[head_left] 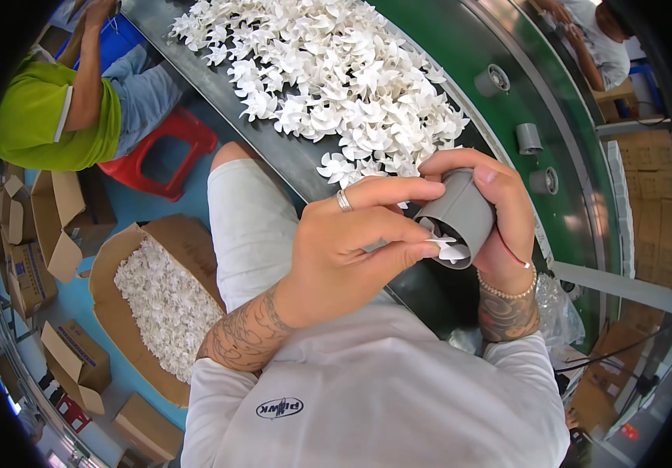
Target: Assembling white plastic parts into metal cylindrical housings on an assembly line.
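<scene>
My right hand [511, 214] is wrapped round a grey plastic cylinder [461, 207], its open end tilted toward my left hand. Between thumb and forefinger, my left hand [359, 238] pinches a white bladed fan wheel [451, 249] at the mouth of the cylinder. Part of that wheel sits inside the rim, and my fingertips cover some of it. Just beyond my hands, a large heap of loose white fan wheels [344, 78] spreads over the dark work table [231, 109].
A green conveyor belt [519, 97] carries several grey cylinders [528, 139] along the right. At left, a cardboard box [106, 288] full of white pieces stands beside my leg. A co-worker in a green shirt [47, 117] sits near a red stool [168, 152]; another person [593, 47] works across the belt.
</scene>
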{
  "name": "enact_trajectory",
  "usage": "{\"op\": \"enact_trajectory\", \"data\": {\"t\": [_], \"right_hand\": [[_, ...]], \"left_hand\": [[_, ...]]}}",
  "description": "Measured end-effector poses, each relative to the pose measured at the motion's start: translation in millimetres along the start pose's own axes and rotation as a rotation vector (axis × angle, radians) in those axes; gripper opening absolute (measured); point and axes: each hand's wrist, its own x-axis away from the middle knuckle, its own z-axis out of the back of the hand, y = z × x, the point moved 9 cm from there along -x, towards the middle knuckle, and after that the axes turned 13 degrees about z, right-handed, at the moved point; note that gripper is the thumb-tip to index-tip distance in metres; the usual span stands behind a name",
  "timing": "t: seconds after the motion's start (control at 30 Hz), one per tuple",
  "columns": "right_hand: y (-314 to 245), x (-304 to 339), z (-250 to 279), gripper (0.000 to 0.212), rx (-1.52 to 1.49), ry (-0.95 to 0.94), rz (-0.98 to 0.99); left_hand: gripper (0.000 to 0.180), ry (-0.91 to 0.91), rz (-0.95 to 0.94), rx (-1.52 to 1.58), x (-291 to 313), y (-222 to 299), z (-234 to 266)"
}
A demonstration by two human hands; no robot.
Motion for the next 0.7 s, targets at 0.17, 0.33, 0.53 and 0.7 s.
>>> {"op": "enact_trajectory", "data": {"t": [0.17,0.33,0.53,0.7], "right_hand": [[-0.6,3.0,-3.2,0.047,0.014,0.024,-0.028],[1.5,8.1,-1.8,0.049,0.068,0.051,-0.029],[-7.2,23.9,6.0,0.041,0.247,0.201,0.11],[7.3,22.1,5.9,0.042,0.133,0.201,0.082]], "left_hand": [[0.013,-0.024,0.024,0.054,-0.7,-3.9,-2.5],[0.014,-0.024,0.021,0.042,0.9,-7.7,-7.5],[0.023,-0.088,0.173,0.229,-5.7,-24.0,-11.7],[0.024,-0.144,0.259,0.322,-10.9,-38.3,-14.3]]}}
